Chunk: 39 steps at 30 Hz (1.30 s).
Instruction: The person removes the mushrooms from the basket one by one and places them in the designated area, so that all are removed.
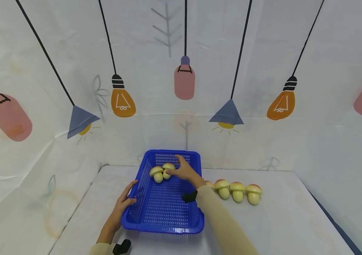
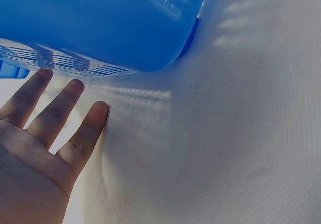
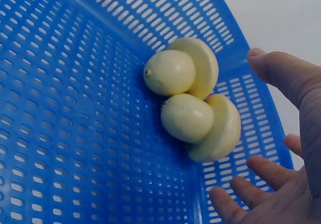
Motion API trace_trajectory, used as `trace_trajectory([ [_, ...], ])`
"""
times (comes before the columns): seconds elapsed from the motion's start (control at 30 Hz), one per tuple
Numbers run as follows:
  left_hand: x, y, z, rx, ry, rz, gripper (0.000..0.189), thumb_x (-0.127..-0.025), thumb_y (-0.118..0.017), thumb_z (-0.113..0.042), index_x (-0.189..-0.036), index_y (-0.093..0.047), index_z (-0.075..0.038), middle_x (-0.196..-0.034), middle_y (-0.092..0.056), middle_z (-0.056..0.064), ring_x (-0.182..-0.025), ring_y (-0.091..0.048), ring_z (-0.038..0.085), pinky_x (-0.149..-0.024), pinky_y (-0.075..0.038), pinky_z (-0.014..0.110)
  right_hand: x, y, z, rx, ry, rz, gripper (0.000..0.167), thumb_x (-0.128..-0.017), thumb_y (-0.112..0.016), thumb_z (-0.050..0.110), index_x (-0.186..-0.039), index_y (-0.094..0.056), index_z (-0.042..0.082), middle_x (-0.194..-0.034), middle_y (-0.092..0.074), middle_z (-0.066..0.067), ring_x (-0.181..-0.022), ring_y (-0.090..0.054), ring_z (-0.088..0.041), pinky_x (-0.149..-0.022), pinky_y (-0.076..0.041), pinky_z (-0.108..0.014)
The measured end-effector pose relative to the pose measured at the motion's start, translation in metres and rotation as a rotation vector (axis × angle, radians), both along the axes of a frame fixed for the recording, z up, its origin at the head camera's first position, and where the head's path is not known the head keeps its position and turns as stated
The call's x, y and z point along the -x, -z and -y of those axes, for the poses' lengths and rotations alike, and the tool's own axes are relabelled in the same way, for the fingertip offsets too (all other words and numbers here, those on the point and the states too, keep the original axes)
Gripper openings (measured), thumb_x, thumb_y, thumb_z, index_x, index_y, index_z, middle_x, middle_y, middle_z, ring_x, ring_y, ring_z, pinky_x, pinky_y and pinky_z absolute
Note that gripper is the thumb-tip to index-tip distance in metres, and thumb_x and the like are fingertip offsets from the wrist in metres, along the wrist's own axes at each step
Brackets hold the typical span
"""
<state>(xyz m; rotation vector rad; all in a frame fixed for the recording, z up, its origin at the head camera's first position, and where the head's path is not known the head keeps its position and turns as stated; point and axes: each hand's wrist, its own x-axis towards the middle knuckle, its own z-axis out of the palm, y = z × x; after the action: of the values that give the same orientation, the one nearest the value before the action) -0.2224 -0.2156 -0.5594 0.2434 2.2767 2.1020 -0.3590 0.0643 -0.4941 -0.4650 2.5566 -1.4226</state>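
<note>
A blue plastic basket (image 1: 165, 205) with slotted walls stands on the table. Two toy mushrooms, a left one (image 1: 157, 175) and a right one (image 1: 169, 168), lie side by side at its far end, pale yellow with rounded stems. Over the far right part of the basket my right hand (image 1: 185, 172) is spread, thumb and fingers apart; in the right wrist view nothing is between them, and the mushrooms (image 3: 188, 117) lie just beyond the fingertips. My left hand (image 1: 122, 205) touches the basket's left side, its fingers (image 2: 83, 138) straight along the outer wall in the left wrist view.
Several more toy mushrooms (image 1: 237, 191) form a row on the white table (image 1: 280, 219) to the right of the basket; my right forearm partly covers the nearest one. Behind the table hangs a white sheet (image 1: 155, 131) printed with lamps and bulbs.
</note>
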Motion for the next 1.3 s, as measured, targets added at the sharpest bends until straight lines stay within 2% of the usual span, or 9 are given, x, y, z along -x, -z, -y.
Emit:
trace_trajectory([
  [0.23,0.000,0.000,-0.001,-0.006,-0.011,0.013,0.068,-0.098,-0.049,-0.016,-0.162,-0.029,-0.028,-0.170,-0.016,0.021,-0.138,-0.040,0.050,-0.096,-0.049,0.048,0.006,0.003,0.001,-0.010,-0.048,0.038,0.088,-0.091,-0.078,0.029,-0.160,-0.029,0.006,-0.156,-0.043,-0.025,-0.142,-0.045,-0.042,-0.112,-0.040,-0.057],
  [0.43,0.001,0.001,-0.004,-0.018,-0.012,0.016,0.068,-0.097,-0.048,-0.016,-0.162,-0.029,-0.029,-0.171,-0.015,0.020,-0.140,-0.038,0.051,-0.097,-0.048,0.050,0.009,0.005,-0.001,-0.065,-0.082,0.016,0.085,-0.090,-0.079,0.029,-0.158,-0.034,0.004,-0.144,-0.053,-0.025,-0.131,-0.054,-0.040,-0.107,-0.046,-0.054],
  [0.6,0.001,0.002,-0.003,-0.036,-0.002,0.015,0.069,-0.098,-0.047,-0.014,-0.163,-0.028,-0.027,-0.170,-0.017,0.021,-0.135,-0.043,0.048,-0.094,-0.049,0.046,0.009,0.007,0.000,-0.092,-0.127,0.002,0.075,-0.090,-0.077,0.029,-0.152,-0.043,0.003,-0.142,-0.055,-0.024,-0.129,-0.056,-0.038,-0.104,-0.048,-0.052],
  [0.8,0.001,0.000,-0.003,-0.038,0.004,0.015,0.069,-0.098,-0.046,-0.013,-0.163,-0.028,-0.027,-0.169,-0.018,0.021,-0.132,-0.045,0.046,-0.092,-0.049,0.043,0.008,0.007,0.003,-0.137,-0.164,-0.037,0.058,-0.089,-0.079,0.022,-0.139,-0.058,0.003,-0.136,-0.061,-0.023,-0.123,-0.060,-0.036,-0.100,-0.052,-0.048],
  [0.93,0.002,-0.001,-0.003,-0.039,0.018,-0.001,0.069,-0.098,-0.046,-0.012,-0.163,-0.027,-0.026,-0.169,-0.018,0.021,-0.131,-0.045,0.046,-0.092,-0.049,0.043,0.008,0.007,0.005,-0.145,-0.175,-0.046,0.054,-0.088,-0.079,0.020,-0.136,-0.061,0.002,-0.133,-0.062,-0.022,-0.121,-0.061,-0.035,-0.098,-0.052,-0.048],
  [1.1,0.002,-0.001,-0.002,-0.038,0.020,-0.007,0.069,-0.099,-0.046,-0.011,-0.163,-0.026,-0.025,-0.169,-0.018,0.021,-0.130,-0.046,0.046,-0.092,-0.050,0.043,0.006,0.007,0.010,-0.162,-0.187,-0.046,0.054,-0.092,-0.076,0.020,-0.139,-0.057,0.001,-0.136,-0.061,-0.021,-0.124,-0.060,-0.034,-0.101,-0.051,-0.047],
  [1.3,0.002,0.002,-0.001,-0.034,0.023,-0.005,0.069,-0.098,-0.047,-0.013,-0.163,-0.026,-0.026,-0.169,-0.019,0.022,-0.129,-0.047,0.045,-0.091,-0.050,0.043,0.006,0.009,0.016,-0.204,-0.154,-0.079,0.046,-0.091,-0.074,0.015,-0.134,-0.062,0.004,-0.130,-0.065,-0.017,-0.119,-0.062,-0.032,-0.099,-0.051,-0.045],
])
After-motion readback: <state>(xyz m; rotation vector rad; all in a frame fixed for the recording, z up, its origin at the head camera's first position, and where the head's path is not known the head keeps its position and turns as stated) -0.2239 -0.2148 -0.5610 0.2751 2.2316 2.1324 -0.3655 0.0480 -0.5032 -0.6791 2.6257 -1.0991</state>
